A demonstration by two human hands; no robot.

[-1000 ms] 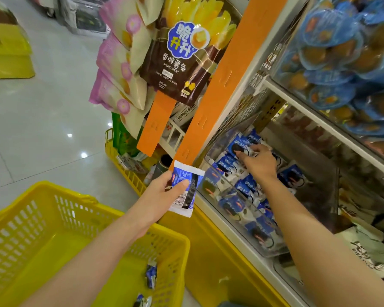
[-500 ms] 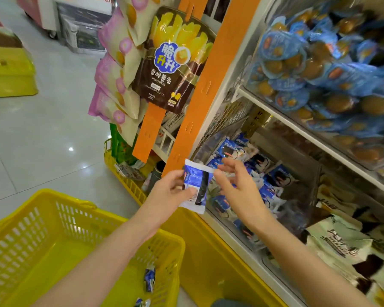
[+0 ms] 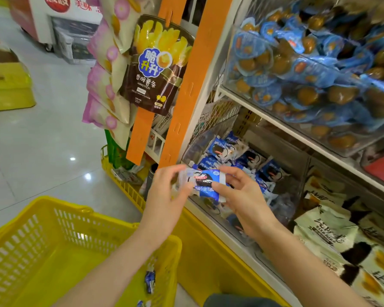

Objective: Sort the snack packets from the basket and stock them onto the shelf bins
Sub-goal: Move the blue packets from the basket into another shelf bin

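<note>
The left hand (image 3: 164, 197) pinched the blue snack packet (image 3: 205, 182) at its nine o'clock end, the right hand (image 3: 242, 201) at three o'clock, before the shelf bin (image 3: 192, 149).

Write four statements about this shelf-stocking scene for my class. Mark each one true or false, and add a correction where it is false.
1. The left hand and the right hand both hold one blue-and-white packet. True.
2. The yellow basket has nothing in it. False: a few small packets lie at its bottom.
3. The clear bin behind the hands holds stocked packets of the same blue-and-white kind. True.
4. The brown potato-stick bag lies on the floor. False: it hangs on an orange strip beside the shelf.
</note>
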